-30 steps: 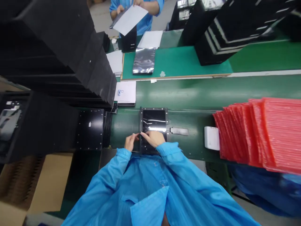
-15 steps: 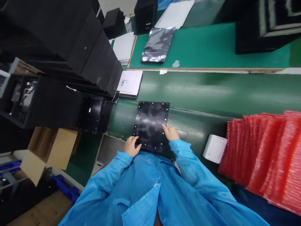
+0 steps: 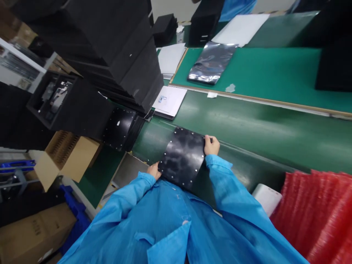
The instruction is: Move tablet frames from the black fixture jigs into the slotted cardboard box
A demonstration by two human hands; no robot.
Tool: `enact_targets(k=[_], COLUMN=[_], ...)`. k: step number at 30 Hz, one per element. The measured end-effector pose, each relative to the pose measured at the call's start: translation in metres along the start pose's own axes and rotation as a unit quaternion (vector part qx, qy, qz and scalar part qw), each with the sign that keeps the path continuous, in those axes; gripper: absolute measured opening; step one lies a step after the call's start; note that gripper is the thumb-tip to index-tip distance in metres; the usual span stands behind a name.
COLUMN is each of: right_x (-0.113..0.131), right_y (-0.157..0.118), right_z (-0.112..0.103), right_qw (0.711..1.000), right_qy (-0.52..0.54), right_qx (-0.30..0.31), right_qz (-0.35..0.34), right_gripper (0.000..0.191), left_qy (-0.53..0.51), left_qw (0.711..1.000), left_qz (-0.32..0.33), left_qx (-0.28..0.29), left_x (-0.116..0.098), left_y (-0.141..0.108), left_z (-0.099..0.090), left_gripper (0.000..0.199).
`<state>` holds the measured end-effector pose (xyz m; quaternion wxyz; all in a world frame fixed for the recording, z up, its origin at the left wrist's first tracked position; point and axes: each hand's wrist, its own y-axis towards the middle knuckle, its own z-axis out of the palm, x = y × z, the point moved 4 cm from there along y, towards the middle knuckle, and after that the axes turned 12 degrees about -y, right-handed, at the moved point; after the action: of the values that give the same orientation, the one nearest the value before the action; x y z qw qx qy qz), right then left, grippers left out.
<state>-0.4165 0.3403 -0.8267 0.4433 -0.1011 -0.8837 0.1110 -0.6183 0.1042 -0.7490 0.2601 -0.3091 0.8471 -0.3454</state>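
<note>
A black studded panel (image 3: 183,157), glossy with rows of small silver rivets, lies curved over the green conveyor belt (image 3: 247,150). My right hand (image 3: 211,145) grips its right edge, with the fingers partly behind it. My left hand (image 3: 154,170) is at the panel's lower left corner, mostly hidden by my blue sleeve. What lies under the panel is hidden.
Tall black foam stacks (image 3: 118,51) stand at upper left. Beside the belt are a second studded panel (image 3: 119,128), a foam tray (image 3: 55,99), a cardboard box (image 3: 68,157), red bubble bags (image 3: 310,216), and a white block (image 3: 266,200). A silver bag (image 3: 211,62) lies on a green mat.
The view has swung, tilting the scene. The glossy framed window under my hands a second ago has given way to a plain studded panel. My hands have spread to its edges.
</note>
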Motion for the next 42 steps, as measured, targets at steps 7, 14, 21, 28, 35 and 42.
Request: enact_targets(k=[7, 14, 21, 28, 35, 42], right_x=[0.005, 0.086, 0.172, 0.15, 0.038, -0.008], right_y=[-0.021, -0.095, -0.167, -0.155, -0.191, -0.174], right_z=[-0.005, 0.078, 0.242, 0.178, 0.049, -0.058], right_qw=[0.989, 0.962, 0.937, 0.969, 0.987, 0.994], right_qy=[-0.08, -0.141, 0.002, 0.007, 0.061, -0.051], right_qx=[-0.098, 0.007, 0.342, 0.246, 0.06, -0.086], right_qz=[-0.071, -0.232, -0.071, -0.006, 0.134, 0.042], right_gripper=[0.049, 0.041, 0.069, 0.063, 0.069, 0.059], left_qy=[0.019, -0.121, -0.256, -0.463, -0.469, -0.344], left_qw=[0.994, 0.92, 0.889, 0.847, 0.874, 0.927], left_qz=[0.097, 0.037, -0.09, 0.039, 0.11, 0.139], left_qx=[0.046, -0.371, -0.37, -0.259, -0.055, -0.048], left_x=[0.016, 0.144, 0.206, 0.166, 0.03, -0.053], left_y=[0.024, 0.089, 0.094, 0.098, 0.103, 0.102], left_z=[-0.073, -0.29, -0.248, -0.194, -0.094, -0.068], left_gripper=[0.025, 0.041, 0.071, 0.064, 0.059, 0.048])
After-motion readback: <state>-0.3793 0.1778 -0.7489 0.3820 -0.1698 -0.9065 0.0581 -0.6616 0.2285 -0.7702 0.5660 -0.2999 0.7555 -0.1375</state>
